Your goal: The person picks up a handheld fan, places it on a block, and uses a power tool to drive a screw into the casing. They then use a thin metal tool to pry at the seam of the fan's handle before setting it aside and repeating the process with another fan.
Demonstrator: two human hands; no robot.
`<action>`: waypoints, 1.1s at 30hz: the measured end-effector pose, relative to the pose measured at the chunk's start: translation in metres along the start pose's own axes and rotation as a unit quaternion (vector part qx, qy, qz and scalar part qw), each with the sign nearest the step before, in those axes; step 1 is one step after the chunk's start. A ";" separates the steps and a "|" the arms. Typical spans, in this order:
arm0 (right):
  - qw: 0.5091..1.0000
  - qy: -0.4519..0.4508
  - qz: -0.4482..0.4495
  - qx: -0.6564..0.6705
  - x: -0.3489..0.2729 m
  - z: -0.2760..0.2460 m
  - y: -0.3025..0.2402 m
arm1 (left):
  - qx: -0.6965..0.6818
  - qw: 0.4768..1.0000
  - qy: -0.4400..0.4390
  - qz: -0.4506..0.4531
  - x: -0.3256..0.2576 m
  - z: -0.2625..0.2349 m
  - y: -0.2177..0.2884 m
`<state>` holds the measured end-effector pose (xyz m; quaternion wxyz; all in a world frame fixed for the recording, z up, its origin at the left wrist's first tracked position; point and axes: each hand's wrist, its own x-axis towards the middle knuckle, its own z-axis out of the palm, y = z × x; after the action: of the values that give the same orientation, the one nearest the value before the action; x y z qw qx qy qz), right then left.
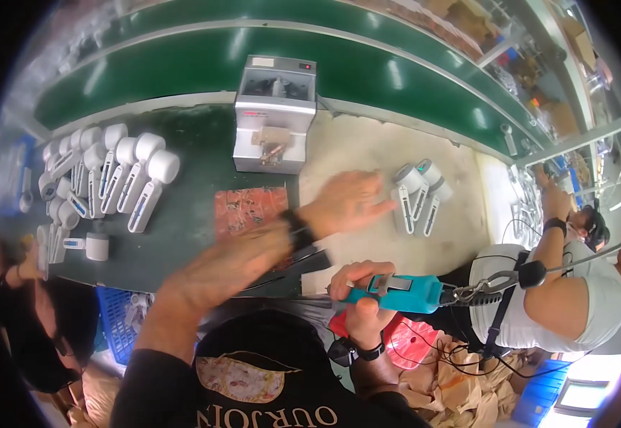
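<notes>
My left hand (350, 203) reaches across to the right over the beige mat (367, 139), its fingers stretched out and somewhat blurred. Nothing shows in it. Just past its fingertips lies a small group of white spoon-shaped devices (412, 192) with round heads and narrow handles. A teal electric screwdriver (403, 292) is gripped in my right hand (359, 285), low in front of the bench edge. From its right end it hangs on a metal clip and a cord. Many similar white devices (131, 178) lie side by side on the dark green mat at the left.
A silver-grey machine (275, 114) stands at the middle back. A reddish patterned sheet (250, 208) lies before it. Co-workers sit close on the right (567, 292) and left (39, 307). Below the bench are a blue basket (116, 324), brown paper (453, 378) and loose black cables.
</notes>
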<state>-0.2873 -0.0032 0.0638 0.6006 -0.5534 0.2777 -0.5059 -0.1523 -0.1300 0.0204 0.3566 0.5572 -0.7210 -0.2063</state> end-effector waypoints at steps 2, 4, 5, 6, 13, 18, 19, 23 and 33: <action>1.000 0.002 -0.003 -0.007 -0.006 -0.009 -0.001 | -0.001 0.997 -0.021 -0.076 0.031 0.024 0.019; 1.000 0.007 -0.001 0.012 -0.012 -0.015 0.000 | 0.005 0.996 -0.010 -0.087 0.045 0.047 0.020; 1.000 0.008 -0.002 0.012 -0.015 -0.019 0.000 | 0.011 0.995 0.003 -0.099 0.049 0.056 0.016; 1.000 -0.004 -0.012 0.006 -0.016 -0.022 0.000 | -0.009 0.994 0.009 -0.112 0.051 0.062 0.008; 0.962 0.119 -0.086 -0.230 0.005 -0.058 0.032 | -0.096 0.988 0.005 -0.122 0.014 0.025 -0.010; 0.975 0.115 -0.040 -0.187 0.052 -0.052 0.038 | -0.052 0.997 0.036 -0.038 -0.067 -0.061 0.013; 0.973 0.088 -0.055 -0.208 0.056 -0.048 0.038 | -0.050 0.997 0.034 -0.049 -0.079 -0.073 0.012; 0.982 0.058 -0.032 -0.176 0.063 -0.022 0.034 | 0.014 0.999 0.042 -0.004 -0.115 -0.100 -0.010; 0.994 -0.043 -0.097 -0.009 0.136 0.089 0.025 | 0.090 0.984 0.120 0.097 -0.160 -0.102 -0.048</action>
<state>-0.1550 -0.0966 0.0921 0.5550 -0.6043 0.2010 -0.5351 -0.0253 0.0180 0.0091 0.4073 0.5352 -0.7392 -0.0368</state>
